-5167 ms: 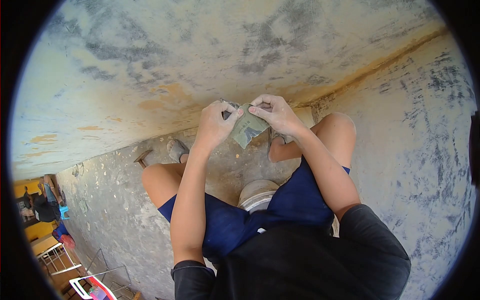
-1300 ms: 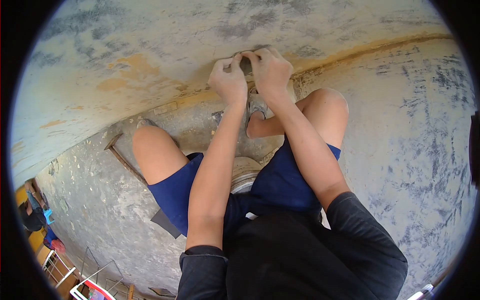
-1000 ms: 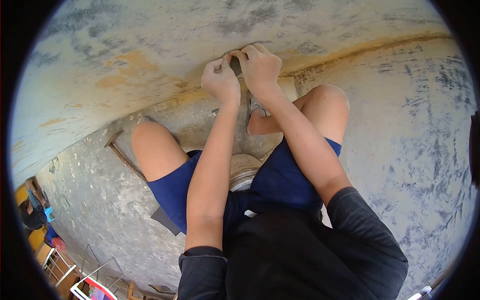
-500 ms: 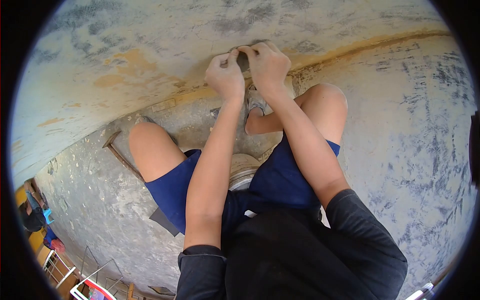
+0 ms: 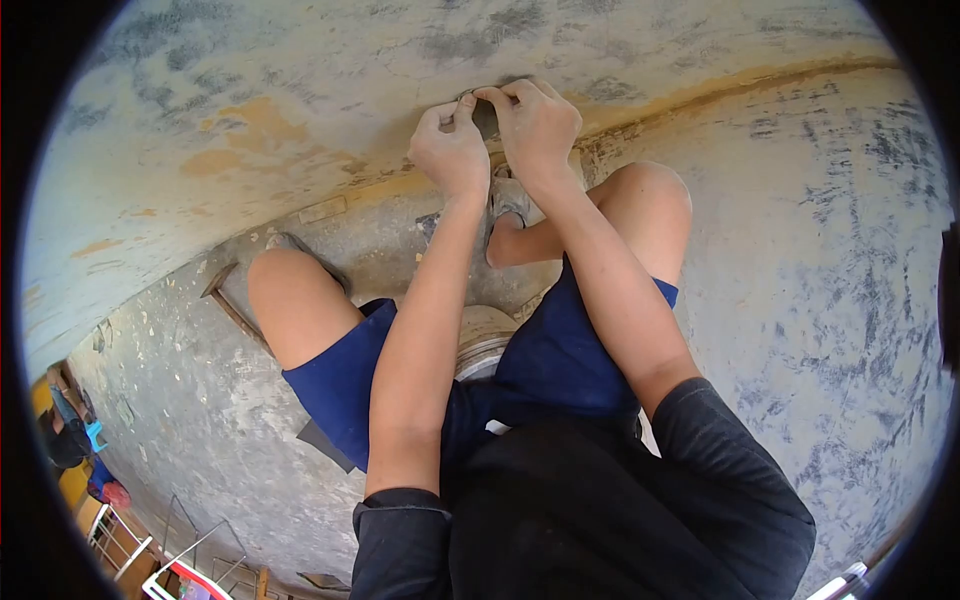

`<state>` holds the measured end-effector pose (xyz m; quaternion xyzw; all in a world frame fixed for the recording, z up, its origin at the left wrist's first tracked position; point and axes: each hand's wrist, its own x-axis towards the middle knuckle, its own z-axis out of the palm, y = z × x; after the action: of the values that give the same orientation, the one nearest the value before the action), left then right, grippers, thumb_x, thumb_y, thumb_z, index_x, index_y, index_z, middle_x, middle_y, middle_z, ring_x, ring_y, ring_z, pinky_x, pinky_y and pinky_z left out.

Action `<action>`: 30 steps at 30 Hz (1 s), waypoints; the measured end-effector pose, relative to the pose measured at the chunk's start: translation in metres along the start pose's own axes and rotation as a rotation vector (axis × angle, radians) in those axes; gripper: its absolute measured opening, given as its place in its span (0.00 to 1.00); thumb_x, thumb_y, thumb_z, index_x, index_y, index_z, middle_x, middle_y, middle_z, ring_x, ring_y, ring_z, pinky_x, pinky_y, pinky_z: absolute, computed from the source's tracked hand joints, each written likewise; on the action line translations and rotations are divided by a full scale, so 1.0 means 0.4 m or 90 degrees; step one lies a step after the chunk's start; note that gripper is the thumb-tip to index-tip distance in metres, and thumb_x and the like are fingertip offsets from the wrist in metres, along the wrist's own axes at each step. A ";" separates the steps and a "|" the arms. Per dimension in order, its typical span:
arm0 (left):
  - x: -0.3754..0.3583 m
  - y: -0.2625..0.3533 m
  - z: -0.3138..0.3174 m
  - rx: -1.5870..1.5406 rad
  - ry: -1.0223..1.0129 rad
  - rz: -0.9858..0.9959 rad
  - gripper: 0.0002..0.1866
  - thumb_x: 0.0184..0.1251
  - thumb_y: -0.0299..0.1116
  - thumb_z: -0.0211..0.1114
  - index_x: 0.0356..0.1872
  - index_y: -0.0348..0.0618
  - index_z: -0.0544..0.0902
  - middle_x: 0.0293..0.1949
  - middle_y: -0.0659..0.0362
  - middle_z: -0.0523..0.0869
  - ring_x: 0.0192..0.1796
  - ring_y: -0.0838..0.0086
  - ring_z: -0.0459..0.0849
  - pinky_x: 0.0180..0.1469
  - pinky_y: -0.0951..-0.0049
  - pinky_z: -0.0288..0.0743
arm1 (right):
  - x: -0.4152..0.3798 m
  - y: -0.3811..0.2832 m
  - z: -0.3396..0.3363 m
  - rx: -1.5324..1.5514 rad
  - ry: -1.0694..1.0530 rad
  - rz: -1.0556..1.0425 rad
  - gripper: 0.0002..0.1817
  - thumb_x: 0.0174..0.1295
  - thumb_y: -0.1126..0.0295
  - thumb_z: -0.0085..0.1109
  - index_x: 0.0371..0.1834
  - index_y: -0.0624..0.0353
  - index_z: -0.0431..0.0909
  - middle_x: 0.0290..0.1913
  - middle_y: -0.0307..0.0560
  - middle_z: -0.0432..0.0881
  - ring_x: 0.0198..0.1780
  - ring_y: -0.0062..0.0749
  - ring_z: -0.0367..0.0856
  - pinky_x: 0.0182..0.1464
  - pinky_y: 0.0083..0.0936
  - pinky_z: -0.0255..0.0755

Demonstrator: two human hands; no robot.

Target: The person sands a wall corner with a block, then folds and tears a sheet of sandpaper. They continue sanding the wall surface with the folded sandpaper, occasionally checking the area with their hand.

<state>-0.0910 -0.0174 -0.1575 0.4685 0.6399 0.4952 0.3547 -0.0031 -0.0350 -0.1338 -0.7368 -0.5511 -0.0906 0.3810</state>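
Both of my hands are raised against the patchy wall, close together just above its base. My left hand is closed, with the thumb pressed to the curled fingers. Beside it, my right hand is closed in the same way, its thumb tip almost meeting the left one. Between them shows a small dark grey piece that looks like sandpaper; my fingers cover most of it. Pale dust coats the fingers.
A hammer-like tool with a long handle lies on the floor beside my left knee. A dark grey sheet sticks out below my left thigh. Between my legs stands a pale bucket. Metal frames and another person are at lower left.
My left knee has shifted slightly outward to the left. Both hands stay at nearly the same spot on the wall, still pinched.
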 end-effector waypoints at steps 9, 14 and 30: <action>0.003 -0.006 -0.015 -0.059 0.047 -0.062 0.14 0.65 0.39 0.80 0.35 0.35 0.93 0.31 0.51 0.93 0.33 0.69 0.89 0.42 0.67 0.80 | -0.002 -0.015 0.011 0.008 0.011 -0.090 0.07 0.61 0.63 0.68 0.27 0.48 0.90 0.30 0.37 0.87 0.32 0.37 0.87 0.33 0.36 0.78; 0.001 -0.004 -0.006 -0.015 0.024 0.002 0.14 0.64 0.37 0.79 0.34 0.33 0.91 0.30 0.50 0.92 0.32 0.64 0.89 0.40 0.64 0.81 | 0.000 -0.015 0.001 0.004 -0.006 -0.060 0.07 0.61 0.63 0.68 0.28 0.46 0.91 0.31 0.37 0.87 0.32 0.38 0.87 0.33 0.36 0.79; 0.012 -0.015 -0.036 -0.033 0.061 -0.043 0.14 0.66 0.37 0.79 0.37 0.32 0.93 0.32 0.51 0.94 0.33 0.71 0.89 0.42 0.68 0.81 | -0.015 -0.044 0.047 0.005 -0.009 -0.098 0.08 0.61 0.62 0.70 0.28 0.50 0.91 0.31 0.41 0.87 0.32 0.40 0.86 0.32 0.37 0.77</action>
<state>-0.1072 -0.0176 -0.1593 0.4127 0.6586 0.5215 0.3522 -0.0261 -0.0253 -0.1418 -0.6913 -0.6092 -0.1123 0.3720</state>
